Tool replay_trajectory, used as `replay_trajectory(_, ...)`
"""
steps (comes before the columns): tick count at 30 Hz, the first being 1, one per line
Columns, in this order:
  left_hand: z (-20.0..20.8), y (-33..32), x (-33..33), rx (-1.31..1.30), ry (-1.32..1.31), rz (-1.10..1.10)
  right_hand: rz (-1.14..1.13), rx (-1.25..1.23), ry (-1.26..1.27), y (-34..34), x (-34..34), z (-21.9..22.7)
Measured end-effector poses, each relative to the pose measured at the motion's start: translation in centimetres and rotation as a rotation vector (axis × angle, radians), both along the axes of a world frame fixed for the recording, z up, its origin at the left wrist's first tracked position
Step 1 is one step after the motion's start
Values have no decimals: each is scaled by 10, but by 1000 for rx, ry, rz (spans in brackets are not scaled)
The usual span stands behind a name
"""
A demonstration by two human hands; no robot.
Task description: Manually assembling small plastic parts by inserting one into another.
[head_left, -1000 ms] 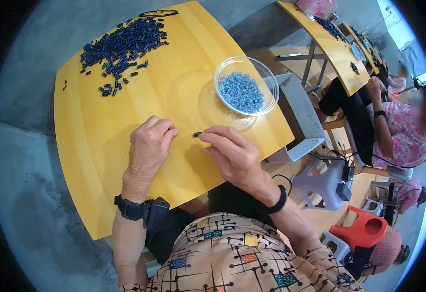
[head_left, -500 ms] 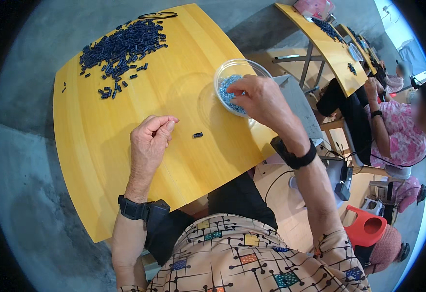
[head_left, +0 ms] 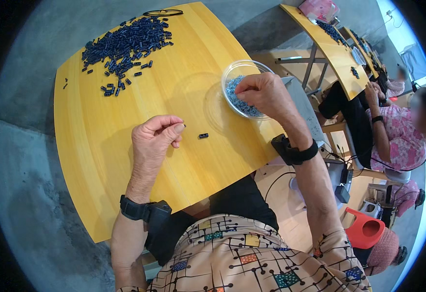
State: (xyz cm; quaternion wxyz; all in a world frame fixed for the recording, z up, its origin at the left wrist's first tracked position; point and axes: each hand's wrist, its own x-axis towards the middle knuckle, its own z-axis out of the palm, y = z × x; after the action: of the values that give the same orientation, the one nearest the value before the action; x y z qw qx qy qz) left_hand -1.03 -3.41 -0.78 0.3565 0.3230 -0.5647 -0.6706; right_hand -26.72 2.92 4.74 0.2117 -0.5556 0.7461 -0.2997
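My left hand (head_left: pixel 154 140) is above the middle of the yellow table (head_left: pixel 101 160), thumb and forefinger pinched together. A tiny dark tip shows at its fingertips, too small to name. Over a clear round plastic bowl (head_left: pixel 225 73) at the right edge, my right hand (head_left: pixel 265 98) has its fingers closed in a pinch; what they hold, if anything, is hidden. Many tiny pale-blue pieces (head_left: pixel 232 89) lie in the bowl. A single short black cylindrical piece (head_left: pixel 203 136) rests on the table between my hands, untouched by either.
A big pile of short dark cylindrical pieces (head_left: pixel 125 46) covers the far left of the table. Black-framed glasses (head_left: pixel 163 12) lie at its far edge. Two tiny dark bits (head_left: pixel 66 83) sit near the left edge. To the right, a person in pink (head_left: pixel 400 129) sits at another table (head_left: pixel 337 58).
My right hand's fingers have closed tighter over the bowl. My left hand has turned slightly, and a dark tip now shows at its fingertips. The whole view has shifted a little.
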Motion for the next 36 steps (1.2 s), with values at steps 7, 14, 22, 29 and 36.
replay_trajectory(7,1,-4,2,91,83,-8,-48,-52,-99,6,-3,2)
replay_trajectory(14,2,-2,3,96,73,-44,-80,-87,-237,13,-3,5)
replay_trajectory(22,4,0,2,71,37,-61,-90,-68,-317,13,-1,4)
replay_trajectory(29,5,4,0,-23,-21,-56,-74,-394,-40,15,2,0)
replay_trajectory(36,3,3,0,-55,-44,-40,-80,-374,190,24,0,4)
